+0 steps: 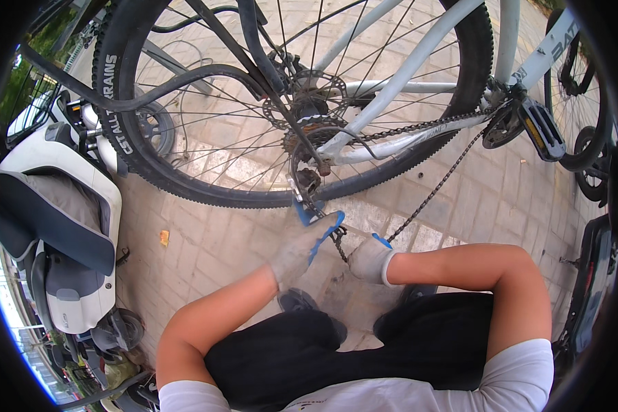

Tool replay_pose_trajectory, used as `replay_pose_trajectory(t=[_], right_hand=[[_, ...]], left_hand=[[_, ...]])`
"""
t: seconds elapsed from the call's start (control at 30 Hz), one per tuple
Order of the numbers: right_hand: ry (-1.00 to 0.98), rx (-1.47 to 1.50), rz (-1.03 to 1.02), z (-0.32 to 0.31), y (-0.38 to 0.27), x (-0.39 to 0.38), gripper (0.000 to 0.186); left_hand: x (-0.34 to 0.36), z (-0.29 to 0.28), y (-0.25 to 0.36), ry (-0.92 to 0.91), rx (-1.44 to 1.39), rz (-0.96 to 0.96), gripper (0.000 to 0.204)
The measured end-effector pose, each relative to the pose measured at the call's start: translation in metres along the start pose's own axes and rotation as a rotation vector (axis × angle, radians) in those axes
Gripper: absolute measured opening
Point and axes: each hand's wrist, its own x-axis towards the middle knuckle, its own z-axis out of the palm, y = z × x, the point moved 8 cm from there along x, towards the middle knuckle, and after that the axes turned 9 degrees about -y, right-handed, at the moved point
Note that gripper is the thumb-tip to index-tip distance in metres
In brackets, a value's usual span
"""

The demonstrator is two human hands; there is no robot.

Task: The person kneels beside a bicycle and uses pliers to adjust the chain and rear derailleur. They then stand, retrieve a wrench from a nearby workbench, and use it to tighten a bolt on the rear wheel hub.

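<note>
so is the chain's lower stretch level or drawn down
Drawn down: the lower chain slants from the chainring to the right hand.

I get bright daylight on the paving [185, 268], white glare at eight o'clock, curved edges and black corners.

The left hand [299, 242] covers the lower end of the derailleur [309, 184], which seems to hide some of its fingertips. The right hand's [371, 264] fingers curl out of sight over the chain [436, 189]. The view crops the top of the rear tyre [476, 48]. Trousers [426, 329] partly cover both shoes [299, 301]. Toward the pavement's [178, 278] left edge, a yellowish scrap [164, 237] is too small to identify.
</note>
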Motion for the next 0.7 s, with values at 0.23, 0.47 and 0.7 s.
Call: replay_pose_trajectory(t=[0.23, 0.47, 0.7], right_hand=[[0.103, 0.179, 0.179, 0.006, 0.043, 0.003, 0.025], [0.072, 0.29, 0.208, 0.021, 0.069, -0.005, 0.022], [0.119, 0.592, 0.092, -0.004, 0.058, -0.016, 0.056]], left_hand=[[0.041, -0.027, 0.007, -0.133, 0.265, 0.152, 0.034], [0.056, -0.044, 0.013, -0.22, 0.252, 0.203, 0.036], [0.042, -0.049, 0.032, -0.035, 0.125, 0.266, 0.031]])
